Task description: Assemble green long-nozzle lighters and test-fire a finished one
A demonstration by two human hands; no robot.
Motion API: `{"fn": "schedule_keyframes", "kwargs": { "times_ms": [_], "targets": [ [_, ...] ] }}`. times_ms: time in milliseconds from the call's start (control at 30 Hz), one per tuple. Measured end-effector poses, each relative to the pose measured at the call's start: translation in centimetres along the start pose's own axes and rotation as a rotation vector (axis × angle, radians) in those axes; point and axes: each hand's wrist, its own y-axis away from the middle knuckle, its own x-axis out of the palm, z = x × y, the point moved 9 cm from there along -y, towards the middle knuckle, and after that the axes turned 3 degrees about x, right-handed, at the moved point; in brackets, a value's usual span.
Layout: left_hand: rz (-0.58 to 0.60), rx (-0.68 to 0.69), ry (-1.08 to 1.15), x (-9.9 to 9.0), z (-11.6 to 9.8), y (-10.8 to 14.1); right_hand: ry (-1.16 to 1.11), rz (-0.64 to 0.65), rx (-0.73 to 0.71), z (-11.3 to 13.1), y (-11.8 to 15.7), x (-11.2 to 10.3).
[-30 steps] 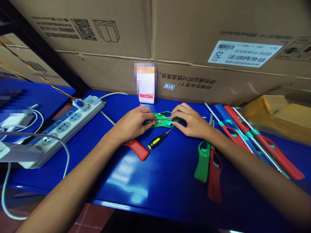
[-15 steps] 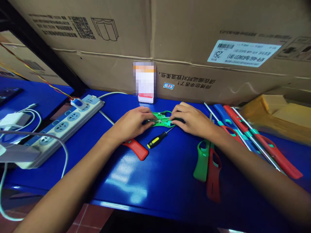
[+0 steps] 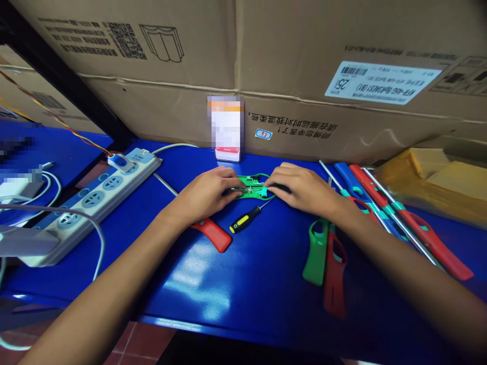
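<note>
An opened green lighter casing (image 3: 251,192) with small parts inside lies on the blue table. My left hand (image 3: 211,191) is closed on its left end, fingertips pressed together. At the right end, my right hand (image 3: 294,185) is closed, its fingertips on a small turquoise piece; a dark object shows under those fingers. A black and yellow screwdriver (image 3: 245,220) lies just in front of the casing. The red lighter (image 3: 213,234) rests beside my left wrist, its metal tube partly hidden by my hand.
A power strip (image 3: 93,200) with cables is at the left. A phone (image 3: 227,129) leans on the cardboard box (image 3: 171,101). To the right are a green handle (image 3: 315,258), a red handle (image 3: 335,284) and several long lighters (image 3: 429,233).
The fingers of my right hand have shifted slightly at the casing, and the turquoise piece under them looks slightly moved. My left hand keeps its hold.
</note>
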Motion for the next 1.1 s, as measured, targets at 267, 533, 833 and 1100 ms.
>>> {"fn": "schedule_keyframes", "kwargs": {
  "times_ms": [267,533,833,1100],
  "targets": [
    [0.006,0.006,-0.012,0.1,0.0,0.0,-0.071,0.003,-0.026,-0.7,0.1,0.6],
    [0.002,0.019,-0.016,0.0,-0.1,0.0,-0.103,-0.036,-0.024,-0.9,0.1,0.8],
    [0.01,0.005,-0.004,-0.2,-0.3,-0.1,-0.179,-0.12,0.037,-2.1,0.1,-1.6],
    [-0.165,-0.107,-0.105,-0.7,0.9,-1.3,-0.229,-0.108,0.059,-1.8,0.0,-0.2]
  ]
}}
